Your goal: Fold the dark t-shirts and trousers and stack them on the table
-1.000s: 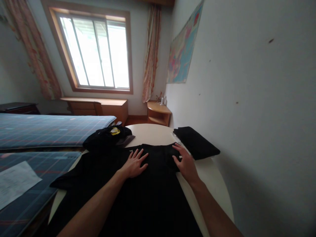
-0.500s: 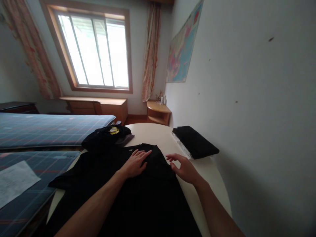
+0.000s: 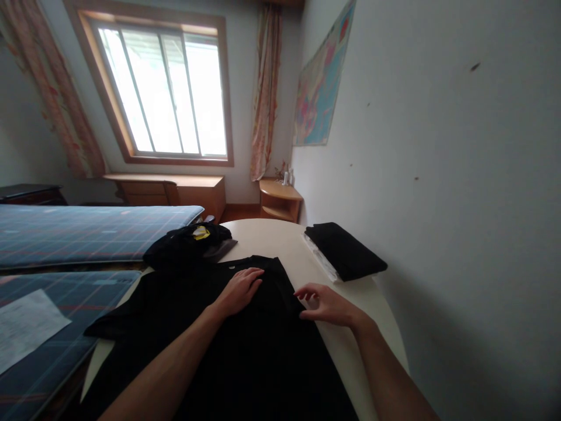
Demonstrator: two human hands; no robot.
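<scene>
A black T-shirt [image 3: 258,362] lies spread over the pale table, its neckline with a small light label toward the far side. One short sleeve sticks out to the left; on the right the cloth looks folded inward. My left hand [image 3: 240,290] rests on the upper part of the shirt, fingers stretched out and holding nothing. At the shirt's right edge is my right hand [image 3: 326,304], its fingers curved and its thumb apart from them. The fingertips are at or just over the cloth; whether they touch it I cannot tell.
On the table [image 3: 280,234], a folded black garment [image 3: 346,251] with white plastic beneath lies at right, near the wall. A black bundle [image 3: 184,245] with a yellow tag sits at far left. Plaid mattresses [image 3: 105,234] stand left, one bearing a paper sheet [image 3: 30,327].
My right hand has lowered slightly at the shirt's right edge, its thumb moving apart from the fingers. My left hand's fingers have drawn together a little. The view has shifted slightly.
</scene>
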